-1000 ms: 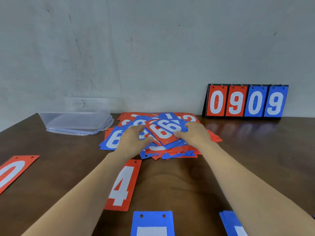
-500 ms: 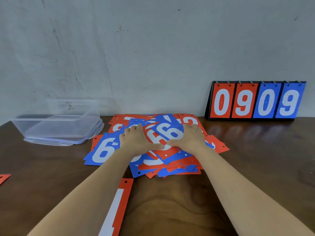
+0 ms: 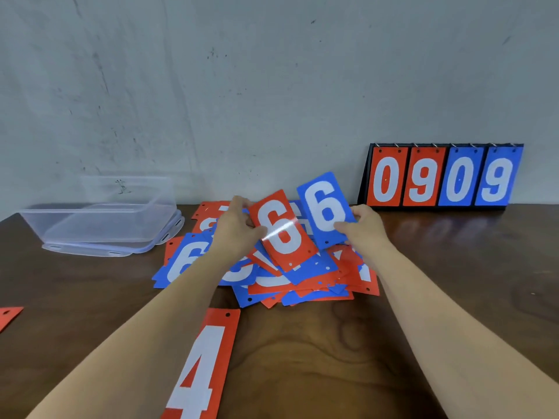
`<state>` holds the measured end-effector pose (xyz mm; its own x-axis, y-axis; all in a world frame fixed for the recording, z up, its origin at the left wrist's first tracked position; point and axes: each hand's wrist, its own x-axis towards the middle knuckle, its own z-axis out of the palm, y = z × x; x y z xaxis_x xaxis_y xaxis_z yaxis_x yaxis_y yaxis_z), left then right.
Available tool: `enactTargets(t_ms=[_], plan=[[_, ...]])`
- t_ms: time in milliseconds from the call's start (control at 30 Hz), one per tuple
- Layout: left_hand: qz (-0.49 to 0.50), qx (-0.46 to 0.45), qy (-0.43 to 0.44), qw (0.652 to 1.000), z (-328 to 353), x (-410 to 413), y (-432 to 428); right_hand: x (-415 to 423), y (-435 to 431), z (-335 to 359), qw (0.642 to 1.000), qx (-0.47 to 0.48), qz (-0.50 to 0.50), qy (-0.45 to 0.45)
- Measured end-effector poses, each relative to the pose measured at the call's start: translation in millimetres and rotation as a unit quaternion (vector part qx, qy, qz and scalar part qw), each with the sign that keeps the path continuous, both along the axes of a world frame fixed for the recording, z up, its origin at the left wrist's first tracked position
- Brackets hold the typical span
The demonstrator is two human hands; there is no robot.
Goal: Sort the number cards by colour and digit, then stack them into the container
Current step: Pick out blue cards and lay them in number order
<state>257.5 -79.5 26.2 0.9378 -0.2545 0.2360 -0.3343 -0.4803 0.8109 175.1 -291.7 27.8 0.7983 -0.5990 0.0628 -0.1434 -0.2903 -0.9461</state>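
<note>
A loose pile of red and blue number cards (image 3: 305,282) lies in the middle of the brown table. My left hand (image 3: 236,228) grips a red 6 card (image 3: 282,231) by its left edge, tilted up above the pile. My right hand (image 3: 364,226) pinches a blue 6 card (image 3: 325,208) at its lower right corner, raised beside the red one. Another blue 6 card (image 3: 181,261) lies flat at the pile's left. A clear plastic container (image 3: 99,216) stands at the back left.
A red 4 card (image 3: 201,367) lies near the front edge between my forearms. A corner of another red card (image 3: 7,316) shows at the far left. A flip scoreboard (image 3: 441,176) reading 0909 stands against the wall at the back right.
Both hands were pressing flat on the pile; now each has lifted a 6 card off it, red in the left and blue in the right. The camera has tilted up.
</note>
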Motion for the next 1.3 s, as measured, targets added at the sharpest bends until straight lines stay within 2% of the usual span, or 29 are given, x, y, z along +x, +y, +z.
enactTargets(t_ms=[67, 167, 433, 500, 600, 667, 800, 967, 1167, 1300], plan=[[0.001, -0.103, 0.012, 0.995, 12, -2, 10, -7, -2, 11, 0.999, 0.046, 0.008, -0.022], [-0.019, -0.204, 0.041, 0.978, 30, -7, 26, -17, 1, 25, 0.997, 0.066, 0.035, -0.036], [-0.009, -0.257, 0.079, 0.963, 50, -18, 50, -32, 34, 48, 0.989, 0.084, 0.116, -0.032], [0.001, -0.230, 0.074, 0.970, 52, -24, 53, -35, 40, 50, 0.988, 0.084, 0.126, -0.028], [0.021, -0.119, 0.025, 0.992, 54, -31, 60, -42, 44, 54, 0.991, 0.057, 0.112, -0.037], [0.017, -0.089, 0.018, 0.996, 56, -34, 64, -46, 44, 56, 0.994, 0.046, 0.087, -0.052], [-0.019, -0.113, 0.087, 0.990, 63, -41, 74, -54, 46, 59, 0.994, 0.048, 0.047, -0.089], [-0.057, -0.097, 0.138, 0.984, 67, -47, 86, -61, 48, 64, 0.981, 0.122, 0.020, -0.147], [-0.052, -0.183, 0.132, 0.973, 64, -40, 88, -64, 44, 64, 0.981, 0.120, 0.034, -0.146], [-0.051, -0.138, 0.083, 0.986, 62, -41, 84, -69, 42, 59, 0.984, 0.095, 0.047, -0.144]])
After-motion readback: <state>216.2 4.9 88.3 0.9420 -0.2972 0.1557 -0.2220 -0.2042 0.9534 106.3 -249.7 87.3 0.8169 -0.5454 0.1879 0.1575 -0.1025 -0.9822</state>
